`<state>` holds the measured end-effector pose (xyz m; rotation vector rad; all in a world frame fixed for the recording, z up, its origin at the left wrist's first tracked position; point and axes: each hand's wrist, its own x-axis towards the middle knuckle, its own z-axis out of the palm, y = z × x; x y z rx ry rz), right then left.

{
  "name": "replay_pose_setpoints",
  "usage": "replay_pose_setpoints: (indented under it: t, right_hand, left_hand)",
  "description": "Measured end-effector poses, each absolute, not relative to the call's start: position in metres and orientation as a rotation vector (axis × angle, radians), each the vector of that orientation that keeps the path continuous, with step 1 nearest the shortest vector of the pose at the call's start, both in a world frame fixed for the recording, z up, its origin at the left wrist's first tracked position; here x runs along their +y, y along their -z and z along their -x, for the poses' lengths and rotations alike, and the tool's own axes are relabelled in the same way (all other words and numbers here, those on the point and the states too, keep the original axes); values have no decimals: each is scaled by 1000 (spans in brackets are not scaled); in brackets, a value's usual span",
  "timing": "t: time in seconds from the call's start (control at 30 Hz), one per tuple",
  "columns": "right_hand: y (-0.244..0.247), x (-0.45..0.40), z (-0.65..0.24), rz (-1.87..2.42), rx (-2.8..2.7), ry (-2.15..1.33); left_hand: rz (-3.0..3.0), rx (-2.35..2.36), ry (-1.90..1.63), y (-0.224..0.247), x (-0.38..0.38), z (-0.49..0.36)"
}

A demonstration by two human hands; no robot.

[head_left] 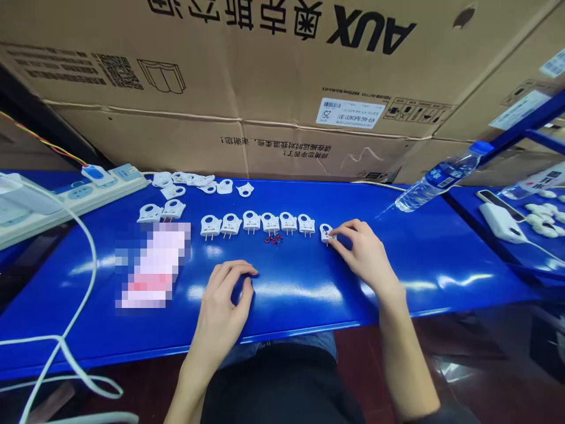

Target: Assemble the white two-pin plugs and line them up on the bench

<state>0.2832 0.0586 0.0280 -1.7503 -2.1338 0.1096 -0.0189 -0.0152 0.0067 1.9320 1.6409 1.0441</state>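
Note:
My right hand point(359, 250) pinches a small white plug-in unit point(325, 231) with a ring-shaped top, at the right end of a row. Several like units stand to its left, among them a white plug-in unit point(288, 222) with two metal prongs pointing toward me. Just below the row lies a little bunch of red, blue and black wires point(274, 239). Resting near the table's front edge, my left hand point(227, 294) has its fingers curved and thumb apart, with nothing in it.
A blue table point(300, 288) runs below a large cardboard box point(265, 76). White ring-topped covers point(224, 186) lie at the back. A power strip point(79, 191) and a white cable point(90, 259) are at left, beside a blurred pink item point(156, 265). A water bottle point(436, 179) stands tilted-looking at right.

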Motion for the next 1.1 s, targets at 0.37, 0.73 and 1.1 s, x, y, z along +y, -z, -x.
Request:
replay_pose_setpoints:
  t: [0.37, 0.73, 1.1]
  right_hand:
    - [-32, 79, -280, 1792, -2212, -96]
    - [-33, 65, -244, 1580, -2381, -68]
    - [-46, 19, -203, 1348, -2321, -618]
  left_hand:
    - [-1952, 1614, -972, -6, -15, 19]
    - [-1971, 1619, -942, -6, -16, 19]
    - [-2019, 1644, -897, -5, -15, 17]
